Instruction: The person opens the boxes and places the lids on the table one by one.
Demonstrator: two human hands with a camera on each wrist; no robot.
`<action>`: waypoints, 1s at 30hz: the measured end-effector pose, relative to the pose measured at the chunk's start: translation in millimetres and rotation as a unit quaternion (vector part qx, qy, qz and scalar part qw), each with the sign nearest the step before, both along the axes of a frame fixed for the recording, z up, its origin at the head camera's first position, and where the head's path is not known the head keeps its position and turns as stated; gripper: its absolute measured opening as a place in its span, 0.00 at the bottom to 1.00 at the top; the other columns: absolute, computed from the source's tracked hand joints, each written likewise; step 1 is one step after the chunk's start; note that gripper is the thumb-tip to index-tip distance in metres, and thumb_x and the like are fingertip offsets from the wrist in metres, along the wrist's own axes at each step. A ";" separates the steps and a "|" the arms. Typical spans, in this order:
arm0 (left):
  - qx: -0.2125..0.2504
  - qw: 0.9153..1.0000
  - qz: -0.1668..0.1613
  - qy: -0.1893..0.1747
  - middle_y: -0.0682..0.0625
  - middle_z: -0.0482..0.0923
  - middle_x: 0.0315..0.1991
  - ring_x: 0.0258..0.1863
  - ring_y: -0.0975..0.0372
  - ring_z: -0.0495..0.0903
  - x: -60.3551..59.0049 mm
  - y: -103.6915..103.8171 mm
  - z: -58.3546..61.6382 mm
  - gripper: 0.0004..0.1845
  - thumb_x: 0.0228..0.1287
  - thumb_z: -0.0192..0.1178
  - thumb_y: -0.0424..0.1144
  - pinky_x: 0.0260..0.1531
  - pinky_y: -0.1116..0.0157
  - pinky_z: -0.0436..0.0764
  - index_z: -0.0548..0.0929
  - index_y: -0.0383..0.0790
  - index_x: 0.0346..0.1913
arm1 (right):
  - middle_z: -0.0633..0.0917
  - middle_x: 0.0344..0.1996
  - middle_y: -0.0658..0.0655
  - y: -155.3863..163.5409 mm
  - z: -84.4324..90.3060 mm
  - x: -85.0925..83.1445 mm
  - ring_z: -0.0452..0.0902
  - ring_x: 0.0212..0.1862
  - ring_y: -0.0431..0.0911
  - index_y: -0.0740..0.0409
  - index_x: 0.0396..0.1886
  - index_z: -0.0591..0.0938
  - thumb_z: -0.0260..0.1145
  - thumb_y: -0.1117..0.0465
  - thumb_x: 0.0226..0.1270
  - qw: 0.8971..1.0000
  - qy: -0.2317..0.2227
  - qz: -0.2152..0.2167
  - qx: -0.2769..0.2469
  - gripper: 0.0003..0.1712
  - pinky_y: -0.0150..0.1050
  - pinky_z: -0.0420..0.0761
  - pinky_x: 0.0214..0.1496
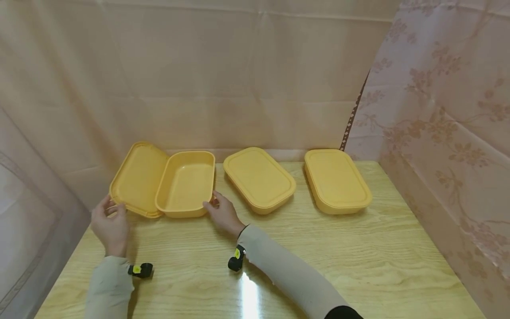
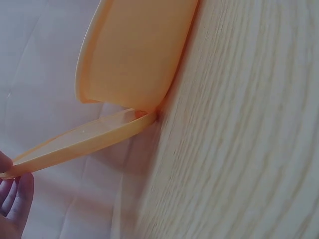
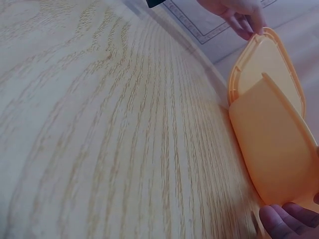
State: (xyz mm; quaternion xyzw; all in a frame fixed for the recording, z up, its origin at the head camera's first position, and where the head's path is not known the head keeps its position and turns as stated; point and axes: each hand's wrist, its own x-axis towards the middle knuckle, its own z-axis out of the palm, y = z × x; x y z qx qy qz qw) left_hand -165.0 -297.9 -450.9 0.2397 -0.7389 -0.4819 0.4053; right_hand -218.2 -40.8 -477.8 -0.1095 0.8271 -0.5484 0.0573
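An open yellow box [image 1: 187, 184] sits at the table's back left, and its lid [image 1: 137, 177] leans tilted against its left side, reaching past the table's edge. My left hand [image 1: 113, 209] pinches the lid's near rim; in the left wrist view its fingers [image 2: 15, 196] lie under the lid [image 2: 79, 142] beside the box wall [image 2: 134, 50]. My right hand [image 1: 212, 205] grips the box's near right corner. In the right wrist view its fingertips [image 3: 286, 221] curl at the box [image 3: 271, 144], with the lid [image 3: 269, 59] beyond.
Two closed yellow boxes [image 1: 259, 179] [image 1: 336, 179] stand in a row to the right. The wooden table [image 1: 358, 257] is ringed by pink curtains at the back and on both sides. A small black camera [image 1: 141, 269] sits on each wrist.
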 end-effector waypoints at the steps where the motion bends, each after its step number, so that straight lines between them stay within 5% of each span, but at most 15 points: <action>1: 0.001 1.000 0.003 -0.001 0.70 0.67 0.35 0.32 0.82 0.71 0.2 -0.1 0.3 0.20 0.61 0.58 0.29 0.29 0.89 0.71 0.80 0.32 0.57 | 0.83 0.45 0.60 -0.1 0.0 0.1 0.81 0.44 0.46 0.67 0.70 0.66 0.61 0.52 0.71 1.000 0.000 -0.001 0.000 0.35 0.34 0.81 0.45; 6: 0.009 1.000 0.013 -0.021 0.71 0.67 0.34 0.31 0.84 0.70 -0.5 -4.4 -0.2 0.21 0.62 0.58 0.30 0.29 0.89 0.70 0.79 0.33 0.58 | 0.83 0.44 0.60 -0.3 0.6 -0.1 0.80 0.42 0.45 0.66 0.70 0.67 0.61 0.52 0.71 1.000 0.002 -0.001 -0.002 0.34 0.32 0.80 0.43; 14: 0.039 0.994 0.009 -0.100 0.70 0.65 0.36 0.32 0.84 0.67 1.9 -12.7 0.2 0.24 0.65 0.56 0.34 0.30 0.87 0.68 0.74 0.36 0.64 | 0.82 0.43 0.59 -0.5 1.0 0.2 0.79 0.41 0.44 0.64 0.70 0.68 0.61 0.53 0.71 1.000 -0.001 0.000 -0.002 0.32 0.31 0.79 0.42; 23: 0.082 0.988 0.012 -0.129 0.67 0.68 0.35 0.31 0.82 0.70 1.7 -21.4 -1.4 0.24 0.65 0.54 0.34 0.28 0.86 0.70 0.74 0.38 0.65 | 0.82 0.43 0.59 0.0 0.0 -0.7 0.79 0.41 0.43 0.63 0.70 0.68 0.61 0.51 0.71 1.000 -0.002 0.000 0.005 0.33 0.31 0.78 0.40; 30: 0.109 0.976 0.010 -0.187 0.64 0.70 0.36 0.28 0.80 0.68 2.2 -33.2 -5.3 0.27 0.65 0.52 0.36 0.27 0.83 0.69 0.71 0.38 0.68 | 0.82 0.41 0.57 -0.5 -0.5 -0.6 0.77 0.39 0.42 0.62 0.69 0.69 0.61 0.52 0.71 1.000 0.007 0.000 0.012 0.32 0.31 0.77 0.39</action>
